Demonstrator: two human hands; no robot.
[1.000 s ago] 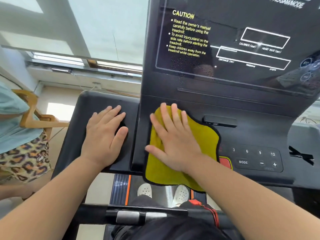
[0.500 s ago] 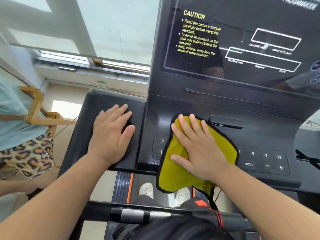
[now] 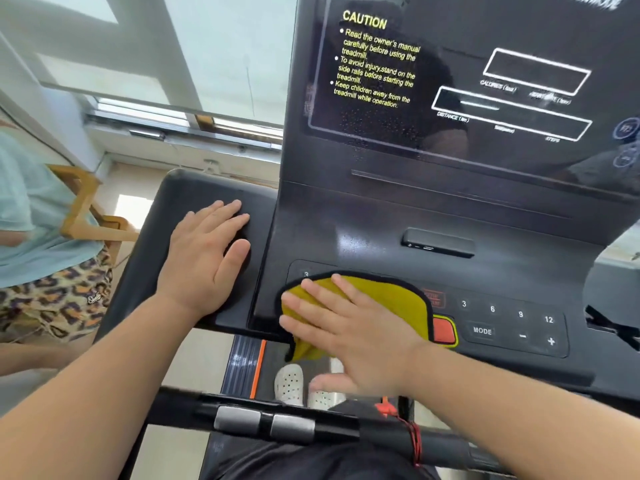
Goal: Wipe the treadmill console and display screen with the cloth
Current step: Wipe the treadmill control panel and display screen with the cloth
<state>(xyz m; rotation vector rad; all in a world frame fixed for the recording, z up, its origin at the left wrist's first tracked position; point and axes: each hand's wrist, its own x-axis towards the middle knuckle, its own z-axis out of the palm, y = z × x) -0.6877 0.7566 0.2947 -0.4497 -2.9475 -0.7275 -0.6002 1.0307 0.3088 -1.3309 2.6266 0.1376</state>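
Observation:
A yellow cloth (image 3: 391, 299) with a black hem lies on the lower edge of the black treadmill console (image 3: 381, 230), over the left button pad. My right hand (image 3: 353, 327) presses flat on the cloth, fingers spread and pointing left; part of the cloth hangs over the console's front edge. My left hand (image 3: 204, 258) rests flat, palm down, on the console's left wing, holding nothing. The dark display screen (image 3: 467, 84) with yellow caution text stands tilted above the console.
An orange stop button (image 3: 443, 330) and a keypad with MODE, minus and plus keys (image 3: 512, 327) lie right of the cloth. A handlebar with metal sensors (image 3: 263, 422) crosses below. Another person (image 3: 41, 244) stands at the left beside a wooden frame.
My right hand has slid the cloth down and left toward the console's front edge, uncovering the orange button. The left hand has stayed in place.

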